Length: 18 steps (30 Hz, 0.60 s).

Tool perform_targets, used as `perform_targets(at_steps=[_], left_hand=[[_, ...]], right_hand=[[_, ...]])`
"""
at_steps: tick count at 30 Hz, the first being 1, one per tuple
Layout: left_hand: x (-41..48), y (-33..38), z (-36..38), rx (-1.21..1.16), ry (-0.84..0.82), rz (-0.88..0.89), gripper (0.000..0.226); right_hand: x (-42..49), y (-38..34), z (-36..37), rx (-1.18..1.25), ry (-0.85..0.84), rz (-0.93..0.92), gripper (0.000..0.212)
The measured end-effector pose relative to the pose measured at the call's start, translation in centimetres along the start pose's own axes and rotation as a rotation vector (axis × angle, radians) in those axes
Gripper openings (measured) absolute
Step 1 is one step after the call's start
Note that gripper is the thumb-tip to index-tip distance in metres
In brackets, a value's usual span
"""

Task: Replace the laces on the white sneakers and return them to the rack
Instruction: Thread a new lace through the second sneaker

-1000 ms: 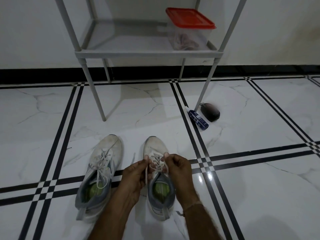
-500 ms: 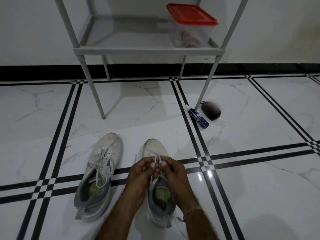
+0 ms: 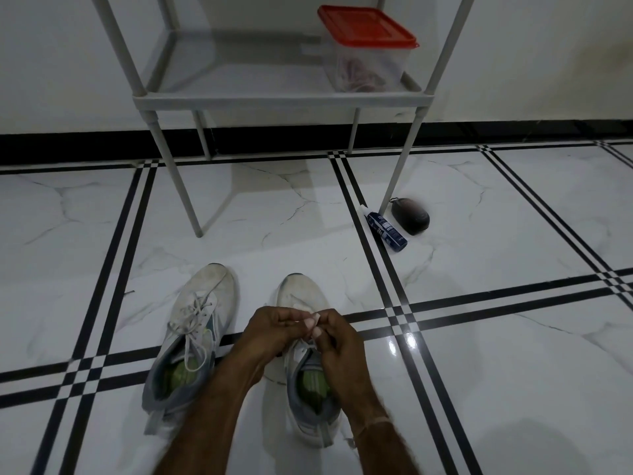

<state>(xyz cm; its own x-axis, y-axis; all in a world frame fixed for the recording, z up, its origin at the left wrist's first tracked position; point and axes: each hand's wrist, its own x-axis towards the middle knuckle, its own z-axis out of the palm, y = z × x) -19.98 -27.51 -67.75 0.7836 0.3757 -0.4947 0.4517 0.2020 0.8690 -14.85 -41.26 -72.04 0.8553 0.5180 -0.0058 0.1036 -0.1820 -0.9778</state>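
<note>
Head view: both hands at the lace of one sneaker

Two white sneakers are set side by side on the marble floor (image 3: 496, 337) in the lower centre of the frame, toes pointed up-frame.

The left hand (image 3: 270, 332) and right hand (image 3: 337, 341) are brought together over the tongue of the right-of-frame sneaker (image 3: 301, 293). Fingers of both are curled tight, tips meeting, and its white lace (image 3: 309, 343) is pinched between them.

The left-of-frame sneaker (image 3: 205, 303) is untouched, with its loose laces (image 3: 193, 332) trailed over the opening.

The grey rack (image 3: 281, 101) is seen at upper centre, well apart from the shoes. A red-lidded container (image 3: 366, 53) is stood on its shelf. By its front right leg a blue tube (image 3: 387, 229) and a dark rounded object (image 3: 410, 216) are laid on the floor.
</note>
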Motion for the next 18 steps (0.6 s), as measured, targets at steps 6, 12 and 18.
perform_targets(at_steps=[6,12,18], left_hand=[[0.6,0.0,-0.8,0.036,-0.041,-0.103,0.024],[0.9,-0.5,-0.9,0.051,-0.054,-0.11,0.018],[1.4,-0.8,-0.9,0.024,-0.044,-0.145,0.012]], right_hand=[[-0.3,-0.2,-0.2,0.025,-0.057,0.029,0.011],[-0.4,0.0,0.3,0.025,0.004,0.047,0.012],[-0.5,0.6,0.5,-0.08,0.028,0.003,0.01]])
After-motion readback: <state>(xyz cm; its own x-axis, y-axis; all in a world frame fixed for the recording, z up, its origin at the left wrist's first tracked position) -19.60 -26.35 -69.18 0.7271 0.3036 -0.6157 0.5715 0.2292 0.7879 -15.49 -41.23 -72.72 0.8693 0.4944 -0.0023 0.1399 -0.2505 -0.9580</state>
